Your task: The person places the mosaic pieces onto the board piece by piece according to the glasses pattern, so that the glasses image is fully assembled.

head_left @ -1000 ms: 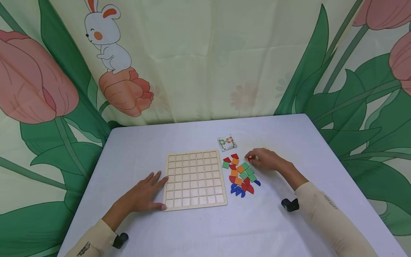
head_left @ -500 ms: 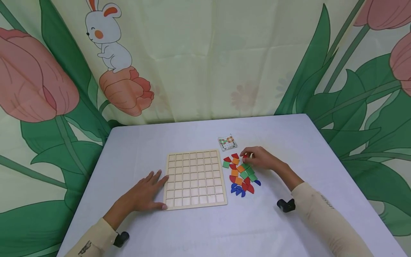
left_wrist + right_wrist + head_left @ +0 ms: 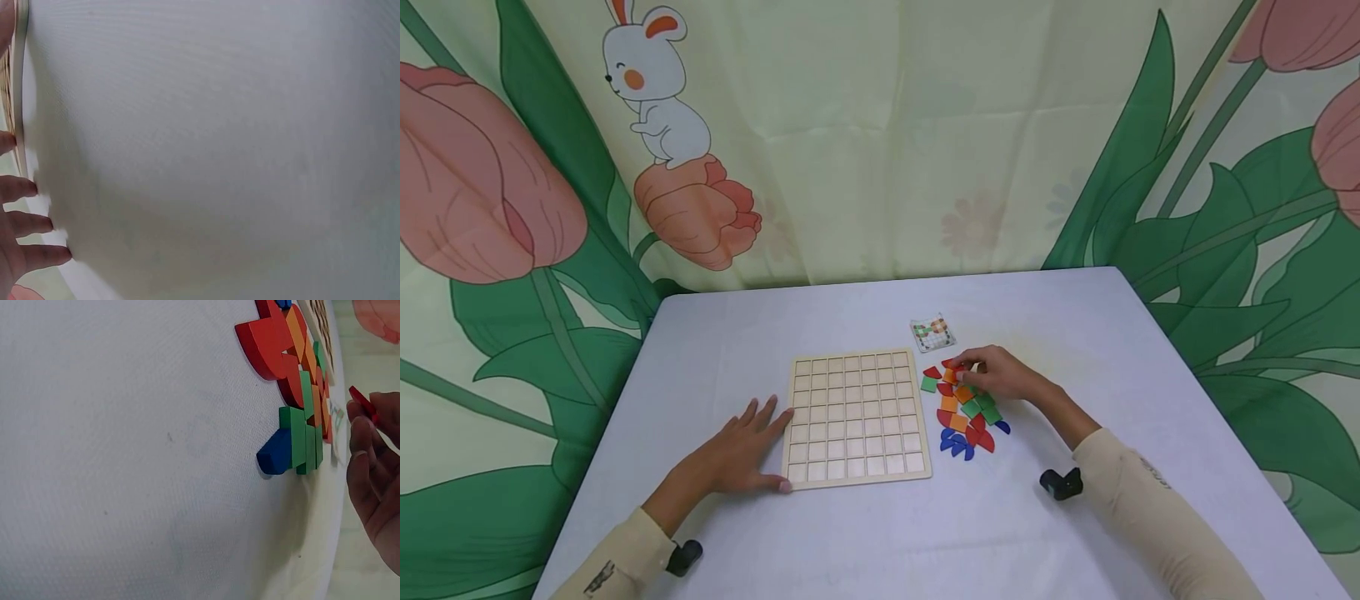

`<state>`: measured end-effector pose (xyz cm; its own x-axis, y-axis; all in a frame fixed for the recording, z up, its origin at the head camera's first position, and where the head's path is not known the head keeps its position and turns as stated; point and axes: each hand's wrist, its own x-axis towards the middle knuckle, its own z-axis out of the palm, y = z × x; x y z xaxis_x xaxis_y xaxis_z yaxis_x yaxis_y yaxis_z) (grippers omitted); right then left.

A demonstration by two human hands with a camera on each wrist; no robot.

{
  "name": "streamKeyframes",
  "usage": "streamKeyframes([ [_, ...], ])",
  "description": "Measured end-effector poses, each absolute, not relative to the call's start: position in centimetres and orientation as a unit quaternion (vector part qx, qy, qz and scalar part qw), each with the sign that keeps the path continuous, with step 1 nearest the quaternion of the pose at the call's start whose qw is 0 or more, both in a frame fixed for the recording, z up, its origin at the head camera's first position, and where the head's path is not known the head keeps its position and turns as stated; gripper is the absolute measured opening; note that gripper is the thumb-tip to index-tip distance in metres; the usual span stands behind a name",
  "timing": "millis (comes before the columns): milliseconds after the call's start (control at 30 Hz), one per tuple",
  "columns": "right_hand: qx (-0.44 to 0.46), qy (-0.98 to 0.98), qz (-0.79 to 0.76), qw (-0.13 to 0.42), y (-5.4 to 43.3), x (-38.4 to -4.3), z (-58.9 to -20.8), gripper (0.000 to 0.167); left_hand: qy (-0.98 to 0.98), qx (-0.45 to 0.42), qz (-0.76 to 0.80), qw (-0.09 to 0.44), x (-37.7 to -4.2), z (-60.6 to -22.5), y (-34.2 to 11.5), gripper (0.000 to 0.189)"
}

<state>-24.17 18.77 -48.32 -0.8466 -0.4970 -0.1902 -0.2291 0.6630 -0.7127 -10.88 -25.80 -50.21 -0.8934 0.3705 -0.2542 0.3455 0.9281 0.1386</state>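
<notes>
A wooden board with a square grid lies flat on the table. Fingers spread, my left hand rests at its left edge, with the thumb and index finger touching the frame. My right hand is over the top of a pile of coloured pieces to the right of the board. Between its thumb and fingers it pinches a red piece, seen best in the right wrist view. The pile has red pieces, orange squares, green squares and blue half-round pieces. The hand covers part of the pile's upper end.
A small printed pattern card lies behind the pile. The table has a white cloth. At its back hangs a curtain with printed tulips and a rabbit. Both sleeves carry a small black wrist camera.
My right hand has moved left with the red piece, from the right of the pile to above its upper end. The left hand stays at the board.
</notes>
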Motion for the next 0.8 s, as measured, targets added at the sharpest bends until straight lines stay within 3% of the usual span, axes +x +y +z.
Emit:
streamKeyframes([
  [300, -0.2, 0.877, -0.384, 0.208, 18.3, -23.9, -48.4, 0.037, 0.971, 0.183, 0.047, 0.147, -10.5, -50.3, -25.6, 0.125],
  [600, -0.177, 0.864, -0.426, 0.204, 17.2, -23.7, -48.9, 0.026, 0.972, 0.182, 0.043, 0.143, -10.2, -50.3, -25.5, 0.123],
  [800, -0.181, 0.865, -0.428, 0.189, 16.2, -23.5, -49.1, 0.029, 0.972, 0.182, 0.04, 0.142, -10.2, -50.4, -25.5, 0.123],
])
